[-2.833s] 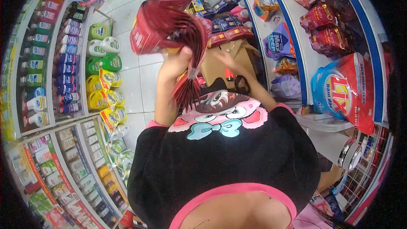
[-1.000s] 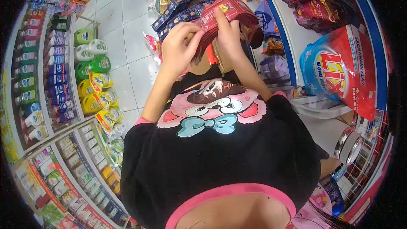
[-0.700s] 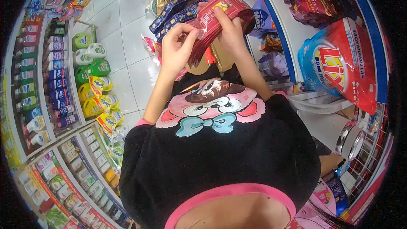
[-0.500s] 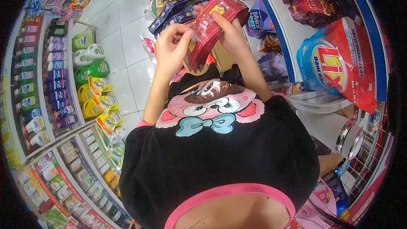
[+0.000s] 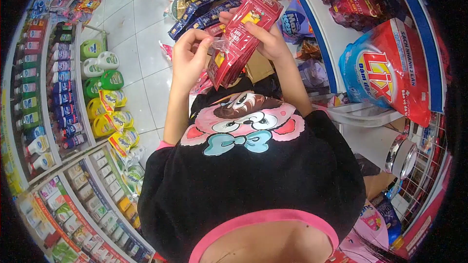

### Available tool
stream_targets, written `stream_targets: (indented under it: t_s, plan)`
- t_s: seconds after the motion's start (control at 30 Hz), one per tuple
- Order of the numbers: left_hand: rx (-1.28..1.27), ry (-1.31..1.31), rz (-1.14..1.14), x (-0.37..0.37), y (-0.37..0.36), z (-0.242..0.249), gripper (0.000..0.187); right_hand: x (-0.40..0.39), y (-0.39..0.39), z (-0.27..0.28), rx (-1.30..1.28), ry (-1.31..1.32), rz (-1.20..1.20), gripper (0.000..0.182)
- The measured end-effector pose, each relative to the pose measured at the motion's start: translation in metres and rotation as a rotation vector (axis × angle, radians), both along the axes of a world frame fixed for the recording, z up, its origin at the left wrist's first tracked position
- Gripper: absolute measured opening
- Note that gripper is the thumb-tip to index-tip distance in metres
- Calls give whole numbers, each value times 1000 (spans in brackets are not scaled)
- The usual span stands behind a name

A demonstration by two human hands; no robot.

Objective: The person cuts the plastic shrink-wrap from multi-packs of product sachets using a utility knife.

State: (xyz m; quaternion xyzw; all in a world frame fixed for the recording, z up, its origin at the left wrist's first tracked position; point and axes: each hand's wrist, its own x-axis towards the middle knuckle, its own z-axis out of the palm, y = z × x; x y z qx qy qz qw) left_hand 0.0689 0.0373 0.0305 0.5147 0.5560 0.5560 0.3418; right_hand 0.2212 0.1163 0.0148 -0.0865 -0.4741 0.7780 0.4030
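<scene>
A folded bundle of red sachets [image 5: 242, 31] with yellow pictures is held up in front of my chest. My right hand [image 5: 269, 41] grips it from the right side, the thumb lying across the front and the fingers behind. At the bundle's left edge my left hand [image 5: 191, 56] is closed in a pinch on a piece of clear plastic film [image 5: 222, 46]. Several sachet layers hang down from the bundle toward my black shirt. The far side of the bundle and the fingers behind it are partly hidden.
Beyond my hands, blue packets [image 5: 202, 12] lie in a pile on the tiled floor [image 5: 146, 44]. Shelves of bottles [image 5: 63, 87] run along the left. At the right, a large Lix bag [image 5: 385, 70] stands on a shelf near red Somi bags [image 5: 353, 7].
The sachet bundle has turned so that its lower layers show more toward the left. My left hand has shifted slightly left and down, still pinching at the bundle's edge.
</scene>
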Motion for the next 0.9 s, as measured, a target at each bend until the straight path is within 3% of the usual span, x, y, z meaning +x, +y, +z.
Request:
stream_targets:
  t_s: [0.2,0.27,0.3,0.47,0.6,0.67,0.73,0.8,0.87,0.9]
  plan:
    - [89,15,29,-15,-2,-6,6,-1,-6,2,80,-30,3,36]
    - [119,111,256,-34,-1,-12,5,6,-5,3,105,-43,5,34]
    - [-63,-5,187,-52,-11,-4,6,3,-11,8,60,8,19,39]
    - [-38,-167,157,-63,-17,10,18,21,-9,16,27,81,43,48]
    - [100,-267,-70,-35,-13,18,28,16,-11,12,21,87,109,50]
    - [-22,-53,-372,-17,-8,7,34,19,-13,12,-28,96,123,50]
    - [-174,-36,-528,-5,-7,6,37,22,-13,7,-47,221,178,51]
    - [-97,9,-558,7,-10,9,27,23,-13,1,-79,241,165,53]
    - [-281,-128,-551,12,-9,17,21,23,-16,0,-296,567,279,52]
    - [-281,-129,-553,14,-9,16,21,21,-12,-1,-261,637,328,52]
